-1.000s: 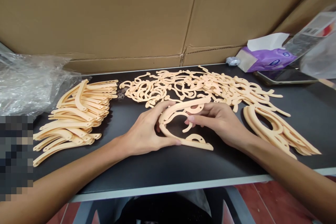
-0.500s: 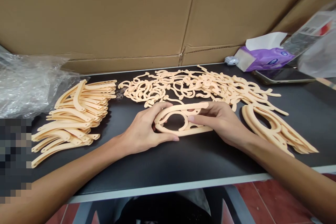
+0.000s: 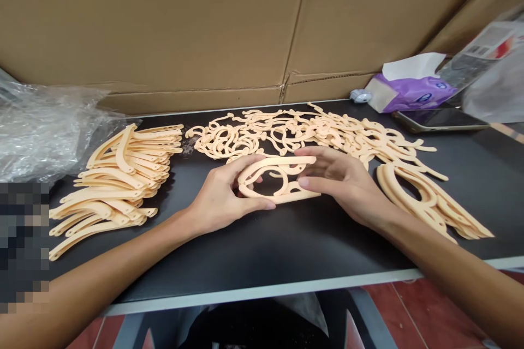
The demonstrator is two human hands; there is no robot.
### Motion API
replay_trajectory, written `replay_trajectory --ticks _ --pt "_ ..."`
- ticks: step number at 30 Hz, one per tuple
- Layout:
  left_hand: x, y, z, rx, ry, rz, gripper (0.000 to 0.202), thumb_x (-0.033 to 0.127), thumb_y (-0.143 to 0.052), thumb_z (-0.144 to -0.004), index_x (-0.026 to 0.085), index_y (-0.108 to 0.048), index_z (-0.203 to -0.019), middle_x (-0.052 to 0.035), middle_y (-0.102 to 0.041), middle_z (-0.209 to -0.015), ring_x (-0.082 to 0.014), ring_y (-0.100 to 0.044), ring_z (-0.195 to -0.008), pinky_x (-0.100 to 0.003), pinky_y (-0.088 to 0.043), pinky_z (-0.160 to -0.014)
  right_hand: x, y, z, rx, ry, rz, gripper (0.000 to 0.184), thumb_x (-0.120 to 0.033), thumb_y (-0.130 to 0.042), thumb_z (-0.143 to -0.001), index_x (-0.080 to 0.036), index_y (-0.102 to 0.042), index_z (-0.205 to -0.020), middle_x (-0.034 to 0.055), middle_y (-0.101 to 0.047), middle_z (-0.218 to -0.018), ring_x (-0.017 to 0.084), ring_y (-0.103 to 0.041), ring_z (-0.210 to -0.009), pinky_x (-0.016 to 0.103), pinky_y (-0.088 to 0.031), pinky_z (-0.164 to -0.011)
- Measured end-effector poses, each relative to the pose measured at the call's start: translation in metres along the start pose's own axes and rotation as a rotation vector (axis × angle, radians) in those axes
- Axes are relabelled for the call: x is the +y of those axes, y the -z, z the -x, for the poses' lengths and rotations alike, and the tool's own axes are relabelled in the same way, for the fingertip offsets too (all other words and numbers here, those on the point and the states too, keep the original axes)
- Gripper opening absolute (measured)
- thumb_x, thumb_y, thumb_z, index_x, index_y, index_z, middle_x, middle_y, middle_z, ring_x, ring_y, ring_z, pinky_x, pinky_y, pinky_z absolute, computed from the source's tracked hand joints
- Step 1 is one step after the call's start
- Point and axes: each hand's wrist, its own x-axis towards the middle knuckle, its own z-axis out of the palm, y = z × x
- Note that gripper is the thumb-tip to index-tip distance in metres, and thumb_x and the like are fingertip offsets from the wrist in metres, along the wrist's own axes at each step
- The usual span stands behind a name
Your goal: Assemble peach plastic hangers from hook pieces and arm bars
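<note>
The left hand and right hand hold one cream, curved plastic frame — one at each end. Squeeze softly and evenly — hard pushing might bend it.

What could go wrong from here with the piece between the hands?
The left hand grips the pale two-armed piece at its curved end while the other ends stand apart near the right hand, so the arms might spread or slip. The small hook inside could catch between them; how it is attached isn't clear. The right forearm lies close to the stack of similar pieces, so a sideways move might nudge it.
</note>
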Motion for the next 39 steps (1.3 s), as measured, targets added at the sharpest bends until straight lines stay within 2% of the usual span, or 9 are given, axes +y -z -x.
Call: replay_trajectory --ticks 6,10,20,23,26,31,34,37,39 --pt "0.000 -0.001 -0.001 0.005 -0.001 0.030 0.077 0.035 -0.090 -0.067 0.020 -0.058 -0.136 -0.0122 -0.060 -0.140 -0.0291 -0.063 -0.121 -0.041 -0.051 -0.105 -0.008 -0.003 0.003 -0.078 -0.048 0.156 0.070 -0.034 -0.085 -0.067 -0.023 -0.052 -0.128 0.0020 -0.074 -0.085 0.024 -0.073 -0.086 0.038 -0.056 -0.078" --pt "0.001 -0.003 0.001 0.000 -0.048 -0.043 0.078 0.038 -0.089 -0.068 0.022 -0.058 -0.137 -0.0115 -0.061 -0.139 -0.0299 -0.063 -0.121 -0.042 -0.050 -0.106 -0.009 -0.009 0.004 -0.076 -0.077 0.211 0.079 -0.034 -0.085 -0.067 -0.024 -0.047 -0.135 0.0002 -0.074 -0.079 0.024 -0.074 -0.078 0.036 -0.054 -0.068" --pt "0.005 -0.004 0.001 0.011 -0.095 -0.219 0.080 0.045 -0.089 -0.067 0.018 -0.060 -0.136 -0.0103 -0.070 -0.125 -0.0245 -0.070 -0.096 -0.037 -0.056 -0.089 -0.004 -0.014 0.006 -0.009 -0.029 0.211 0.072 -0.028 -0.082 -0.069 -0.026 -0.044 -0.130 -0.0043 -0.069 -0.068 0.020 -0.070 -0.066 0.031 -0.048 -0.057" --pt "0.005 -0.004 0.001 0.014 -0.041 -0.154 0.081 0.044 -0.090 -0.065 0.018 -0.061 -0.136 -0.0104 -0.071 -0.123 -0.0230 -0.069 -0.089 -0.037 -0.057 -0.084 -0.006 -0.013 0.008 -0.036 -0.014 0.220 0.074 -0.032 -0.080 -0.072 -0.027 -0.039 -0.134 -0.0034 -0.070 -0.072 0.021 -0.071 -0.070 0.032 -0.048 -0.061" --pt "0.005 -0.002 0.000 0.007 0.048 0.055 0.084 0.039 -0.092 -0.061 0.018 -0.061 -0.136 -0.0108 -0.069 -0.126 -0.0257 -0.068 -0.101 -0.038 -0.056 -0.091 -0.008 -0.010 0.011 -0.057 0.013 0.281 0.070 -0.039 -0.078 -0.077 -0.027 -0.041 -0.135 -0.0011 -0.073 -0.077 0.022 -0.071 -0.076 0.033 -0.050 -0.065" --pt "0.008 0.000 -0.004 0.031 0.160 0.270 0.082 0.028 -0.094 -0.055 0.013 -0.065 -0.130 -0.0095 -0.070 -0.117 -0.0226 -0.067 -0.100 -0.032 -0.056 -0.087 -0.006 -0.003 0.016 0.098 0.220 0.656 0.057 -0.045 -0.077 -0.078 -0.025 -0.054 -0.127 -0.0011 -0.069 -0.076 0.017 -0.061 -0.062 0.031 -0.048 -0.058" --pt "0.008 0.001 -0.005 0.016 0.167 0.307 0.080 0.025 -0.094 -0.054 0.011 -0.065 -0.127 -0.0066 -0.071 -0.101 -0.0177 -0.066 -0.085 -0.027 -0.055 -0.075 -0.003 0.000 0.016 0.178 0.454 0.894 0.052 -0.047 -0.076 -0.078 -0.022 -0.059 -0.121 0.0055 -0.070 -0.092 0.022 -0.065 -0.080 0.037 -0.054 -0.070" --pt "0.006 0.002 -0.005 -0.044 0.135 0.323 0.073 0.025 -0.093 -0.056 0.012 -0.067 -0.123 -0.0053 -0.071 -0.098 -0.0167 -0.066 -0.082 -0.026 -0.054 -0.072 0.000 -0.001 0.017 0.049 0.648 1.051 0.061 -0.047 -0.076 -0.079 -0.019 -0.056 -0.130 0.0159 -0.063 -0.126 0.032 -0.059 -0.117 0.048 -0.052 -0.096" --pt "0.004 0.004 -0.004 -0.107 0.105 0.322 0.067 0.026 -0.093 -0.058 0.014 -0.069 -0.120 -0.0056 -0.071 -0.102 -0.0184 -0.067 -0.087 -0.028 -0.054 -0.077 0.002 -0.003 0.022 -0.075 0.665 1.099 0.061 -0.044 -0.074 -0.083 -0.018 -0.053 -0.135 0.0173 -0.059 -0.134 0.032 -0.056 -0.125 0.050 -0.049 -0.102"
